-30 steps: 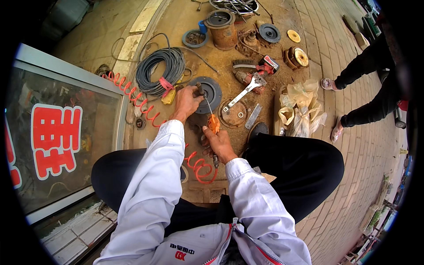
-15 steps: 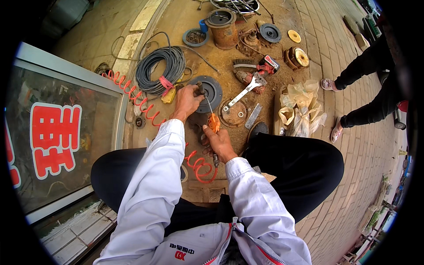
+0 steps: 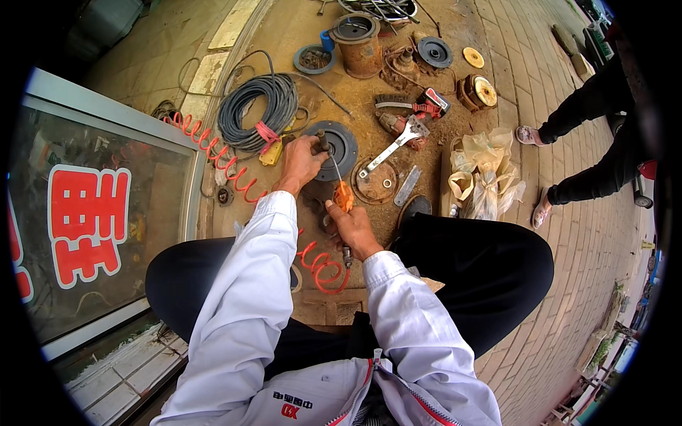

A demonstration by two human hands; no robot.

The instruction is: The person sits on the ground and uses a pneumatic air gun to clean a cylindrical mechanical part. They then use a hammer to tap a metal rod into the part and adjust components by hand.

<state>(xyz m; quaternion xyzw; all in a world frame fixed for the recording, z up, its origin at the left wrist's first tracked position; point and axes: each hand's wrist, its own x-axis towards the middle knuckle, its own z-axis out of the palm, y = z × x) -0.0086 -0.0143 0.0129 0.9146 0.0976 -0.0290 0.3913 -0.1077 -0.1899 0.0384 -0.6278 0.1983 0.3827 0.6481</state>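
My right hand (image 3: 355, 228) is closed round an orange air blow gun (image 3: 344, 194) with a thin metal nozzle. A coiled red air hose (image 3: 327, 287) loops below it. The nozzle points up and away toward a small dark cylindrical metal part (image 3: 322, 140), pinched in the fingers of my left hand (image 3: 301, 165). Both sit over a round grey flanged disc (image 3: 343, 148) on the ground. Just right of the disc, an adjustable wrench (image 3: 393, 148) leans across a rusty ring plate (image 3: 375, 186). My palms hide part of what I hold.
A coil of dark cable (image 3: 245, 113) lies left of the disc. Beyond stand a rusty cylinder (image 3: 360, 57) and a grey bowl (image 3: 314, 59). A red power tool (image 3: 430, 105) and a box with plastic bags (image 3: 486, 177) are rightward. Another person's legs (image 3: 590, 170) stand far right; a glass door (image 3: 106, 206) is left.
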